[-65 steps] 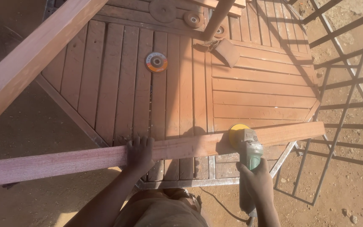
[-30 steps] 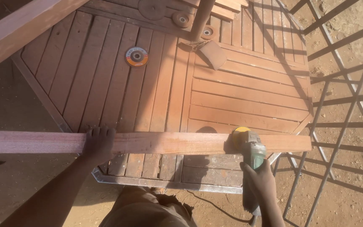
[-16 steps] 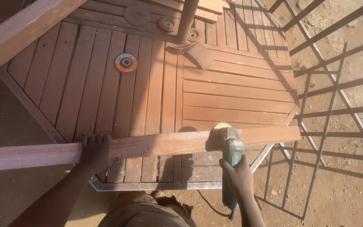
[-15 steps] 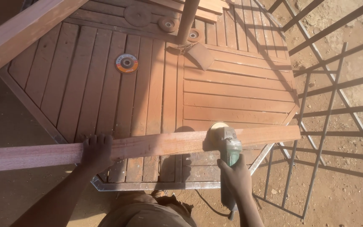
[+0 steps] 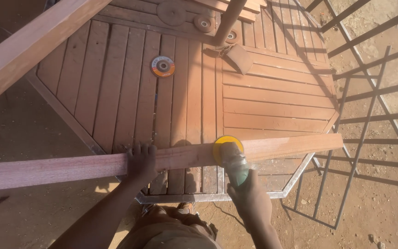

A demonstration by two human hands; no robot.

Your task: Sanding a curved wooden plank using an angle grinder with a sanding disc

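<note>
A wide wooden desk (image 5: 272, 99) made of reddish slats set in a metal frame fills most of the view, its angled edges standing over bare, dusty ground (image 5: 28, 138). To the right of it stands a metal grille (image 5: 369, 115) of thin dark bars, throwing long striped shadows over the dirt and over the desk's right corner. A thick wooden beam (image 5: 33, 41) crosses the upper left corner on a slant, above the desk. Lying across the near edge of the desk is a long reddish plank (image 5: 70, 167), running from the far left of the view to just past the desk's right corner, its right part paler than the rest. The left hand (image 5: 141, 161) presses down on the plank near its middle, fingers curled over the far edge. The right hand (image 5: 249, 196) is wrapped around the body of a green angle grinder (image 5: 236, 166), whose yellow sanding disc (image 5: 227, 146) sits against the plank just right of the left hand, with a faint haze of dust beside it. At the far side of the desk a slanted post (image 5: 229, 20) meets the slats, with a brown angular piece (image 5: 238, 57) lying beside its foot and two round discs (image 5: 171, 11) near it. A smaller orange-ringed grinding disc (image 5: 163, 66) lies flat on the slats, well apart from the hands.
</note>
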